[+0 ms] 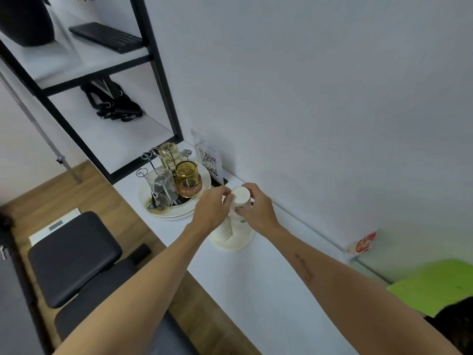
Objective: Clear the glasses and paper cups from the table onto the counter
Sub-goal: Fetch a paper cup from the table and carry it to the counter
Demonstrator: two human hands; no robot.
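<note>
Both hands hold one stack of upside-down paper cups (234, 226) standing on the white counter (256, 290): the left hand (213, 208) and the right hand (257, 207) pinch its top cup from either side. Their number I cannot count. Three glasses (188, 179) hang upside down on a wire rack (153, 172), beside one QR-code sign (208, 162)

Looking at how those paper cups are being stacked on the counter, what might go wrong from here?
The tall paper cup stack held by both hands, left hand and right hand, could lean and topple. A slip leftward might knock the amber glass on the nearby glass rack.
</note>
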